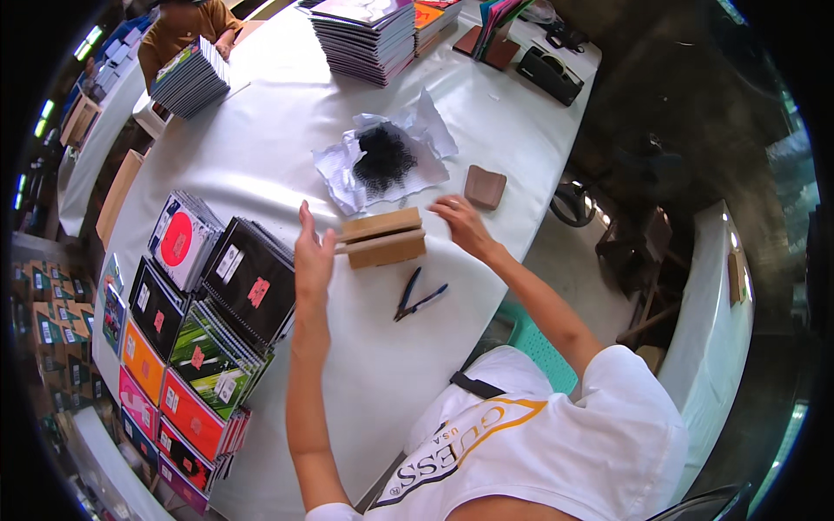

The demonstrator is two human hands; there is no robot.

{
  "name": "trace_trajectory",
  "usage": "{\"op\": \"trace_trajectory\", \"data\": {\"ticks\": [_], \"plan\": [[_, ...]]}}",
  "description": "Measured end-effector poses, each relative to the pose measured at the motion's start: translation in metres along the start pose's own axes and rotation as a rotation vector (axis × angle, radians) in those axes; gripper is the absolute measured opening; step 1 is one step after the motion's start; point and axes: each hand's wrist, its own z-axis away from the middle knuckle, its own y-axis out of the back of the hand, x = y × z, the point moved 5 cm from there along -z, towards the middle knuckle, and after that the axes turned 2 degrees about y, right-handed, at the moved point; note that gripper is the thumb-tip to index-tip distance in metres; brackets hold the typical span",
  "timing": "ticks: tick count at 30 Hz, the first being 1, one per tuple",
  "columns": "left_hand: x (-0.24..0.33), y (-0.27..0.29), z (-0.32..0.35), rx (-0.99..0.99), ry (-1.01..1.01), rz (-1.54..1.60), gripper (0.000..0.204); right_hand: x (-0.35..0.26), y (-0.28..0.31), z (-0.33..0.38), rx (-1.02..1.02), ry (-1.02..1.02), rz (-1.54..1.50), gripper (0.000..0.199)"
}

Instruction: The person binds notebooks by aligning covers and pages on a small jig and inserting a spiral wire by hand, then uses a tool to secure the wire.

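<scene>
A brown block with a lengthwise groove [382, 245] lies on the white-covered table in front of me. My left hand [313, 260] is upright at its left end, fingers apart, thumb beside the block; I cannot tell if it touches. Just off the right end is my right hand [465, 227], its fingers loosely bent with a gap to the thumb and nothing visible in them. Beyond the block, a heap of fine black pieces [382, 161] rests on crumpled white paper [430, 130]. Blue-handled pliers [417, 300] lie spread on the near side of the block.
A small brown square dish [484, 187] sits beyond my right hand. Stacks of spiral notebooks [248, 282] fill the table's left side. More notebooks [365, 39] are piled at the back, near a black case [549, 75]. Another person [182, 39] sits at the far left.
</scene>
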Motion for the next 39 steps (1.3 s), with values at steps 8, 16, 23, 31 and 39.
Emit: {"op": "trace_trajectory", "data": {"ticks": [8, 16, 23, 31, 39], "plan": [[-0.094, 0.012, -0.130, -0.093, 0.299, -0.848, 0.081, 0.042, -0.087, -0.071, -0.337, 0.473, 0.019, 0.008], [-0.124, 0.004, -0.140, -0.272, 0.251, -0.982, 0.076, 0.060, -0.061, -0.093, -0.403, 0.510, -0.172, 0.011], [-0.099, -0.008, -0.138, -0.331, 0.099, -1.163, 0.064, 0.074, -0.079, -0.065, -0.499, 0.345, -0.266, 0.019], [-0.073, -0.050, -0.140, -0.312, -0.094, -0.927, 0.089, 0.173, 0.004, -0.149, 0.399, -0.330, -0.122, 0.036], [-0.061, -0.079, -0.164, -0.507, 0.019, -0.648, 0.107, 0.123, -0.049, -0.140, -0.381, -0.751, -0.885, 0.088]]}}
